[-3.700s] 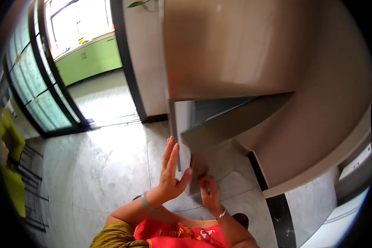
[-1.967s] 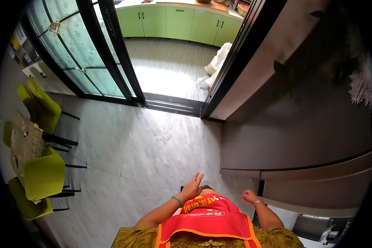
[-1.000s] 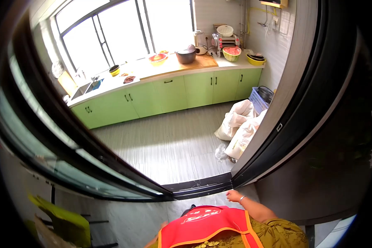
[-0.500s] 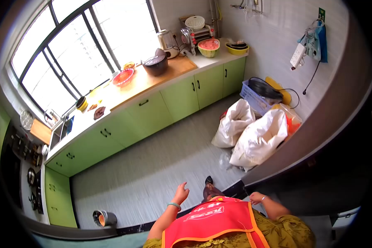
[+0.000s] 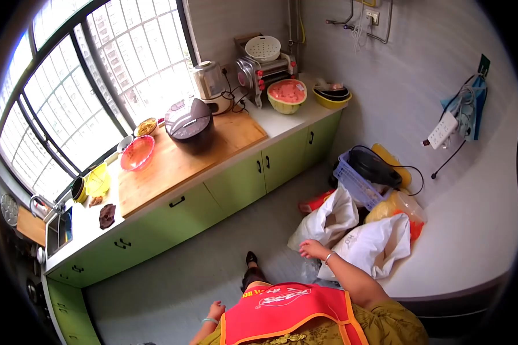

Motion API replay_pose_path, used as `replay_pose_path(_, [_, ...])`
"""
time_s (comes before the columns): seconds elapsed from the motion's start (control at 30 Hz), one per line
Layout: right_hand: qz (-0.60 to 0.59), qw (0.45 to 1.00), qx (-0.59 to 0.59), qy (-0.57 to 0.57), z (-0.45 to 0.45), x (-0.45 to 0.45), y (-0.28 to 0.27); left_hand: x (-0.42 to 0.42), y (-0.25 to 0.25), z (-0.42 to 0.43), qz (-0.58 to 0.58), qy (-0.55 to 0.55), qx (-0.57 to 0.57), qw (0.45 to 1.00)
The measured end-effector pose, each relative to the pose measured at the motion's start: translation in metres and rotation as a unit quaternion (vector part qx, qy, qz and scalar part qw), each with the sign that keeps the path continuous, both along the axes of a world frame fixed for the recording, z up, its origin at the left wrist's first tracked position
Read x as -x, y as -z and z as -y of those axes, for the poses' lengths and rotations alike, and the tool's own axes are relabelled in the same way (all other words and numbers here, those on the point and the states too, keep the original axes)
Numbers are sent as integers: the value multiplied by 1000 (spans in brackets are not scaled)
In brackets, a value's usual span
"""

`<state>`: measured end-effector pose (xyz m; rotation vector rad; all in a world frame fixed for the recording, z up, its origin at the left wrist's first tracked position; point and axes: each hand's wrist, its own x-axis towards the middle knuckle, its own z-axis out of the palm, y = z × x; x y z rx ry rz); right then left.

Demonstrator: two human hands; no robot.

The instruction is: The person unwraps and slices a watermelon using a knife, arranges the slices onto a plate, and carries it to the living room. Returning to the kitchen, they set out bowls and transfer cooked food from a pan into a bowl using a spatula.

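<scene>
My left hand [image 5: 216,310] hangs low beside the red apron [image 5: 285,307], a pale bracelet at its wrist. It holds nothing, and its fingers look loosely bent and apart. Nothing is in my right hand [image 5: 315,249] either; it is stretched forward with relaxed, slightly curled fingers. From this view it overlaps the edge of a white sack [image 5: 328,221]; whether it touches the sack cannot be told. A second white sack [image 5: 371,244] stands just to the right, its top gaping. One black shoe [image 5: 251,258] shows on the floor ahead.
Green cabinets run under the window counter. On it are a wooden board [image 5: 230,135], a dark lidded pot [image 5: 190,127], a red basket [image 5: 137,153], a cut watermelon [image 5: 286,96] and a pasta machine [image 5: 267,75]. A blue crate [image 5: 357,179] sits behind the sacks.
The view has moved forward, closer to the counter and sacks. My right hand has swung forward in front of the sacks; my left has dropped back beside the apron.
</scene>
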<state>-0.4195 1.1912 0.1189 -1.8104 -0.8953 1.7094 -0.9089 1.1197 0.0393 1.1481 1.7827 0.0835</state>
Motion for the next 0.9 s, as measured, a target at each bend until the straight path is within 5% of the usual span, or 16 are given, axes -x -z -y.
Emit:
replay_pose_path(0.1, [-45,996,-45,55,-69,3,-7,-38,-42,-104,109,14,-9,994])
replay_pose_path(0.17, [-25,997,-18,78,-101,0,0,-56,-7,-189,158,61,-93,981])
replay_pose_path(0.33, [23,989,57,137,-150,-35,7,-192,-140,-366,249,213,-188,926])
replay_pose_path(0.57, [-29,951,-54,303,-234,-117,-17,-326,-202,-506,283,365,-283,841])
replay_pose_path(0.7, [-59,893,-166,414,-346,-214,-50,-404,-199,-594,266,350,-299,847])
replay_pose_path(0.77, [-80,885,-227,398,-410,-258,-77,-442,-205,-639,343,227,-157,898])
replay_pose_path(0.9, [-148,846,-261,441,-535,-328,-92,-512,-204,-716,429,34,-150,890])
